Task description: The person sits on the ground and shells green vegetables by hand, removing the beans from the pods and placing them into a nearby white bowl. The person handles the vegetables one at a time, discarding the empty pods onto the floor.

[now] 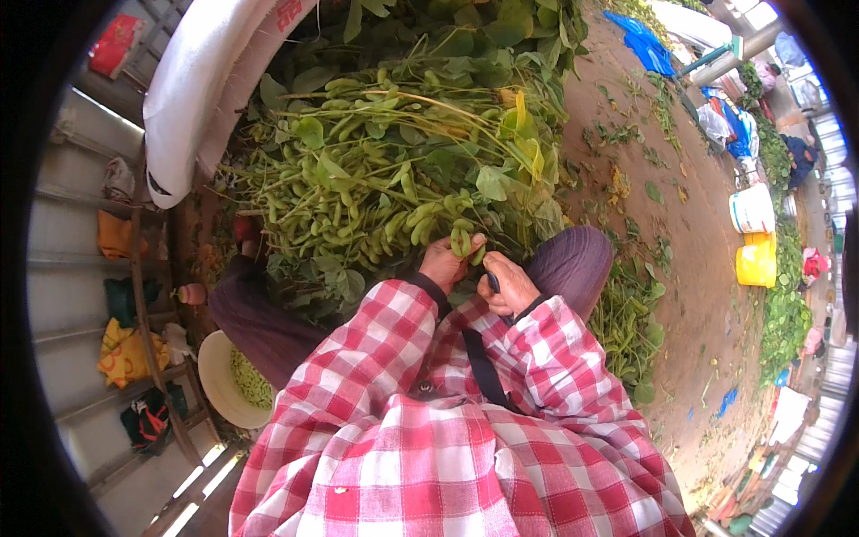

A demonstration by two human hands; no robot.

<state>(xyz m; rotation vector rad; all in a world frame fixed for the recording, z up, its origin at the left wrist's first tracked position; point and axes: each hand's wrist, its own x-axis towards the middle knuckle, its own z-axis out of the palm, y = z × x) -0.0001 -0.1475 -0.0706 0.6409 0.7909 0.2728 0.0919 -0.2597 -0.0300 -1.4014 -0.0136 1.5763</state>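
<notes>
In front of me lies a heap of cut soybean plants (349,208), thick with plump green pods and some yellowing leaves. My left hand (441,263) pinches a cluster of soybean pods (460,236) at the heap's near edge. Close beside it on the right, my right hand (511,287) is curled around a small tool with a black handle (494,282); its working end is hidden, so its kind is unclear. One pod hangs between the two hands.
By my left knee stands a pale bucket (218,382) holding picked pods (249,379). A white sack (194,101) bulges at upper left. More soybean plants (627,322) lie right of my knee. Farther right are a white bucket (751,209), a yellow bucket (757,260) and a person (800,160).
</notes>
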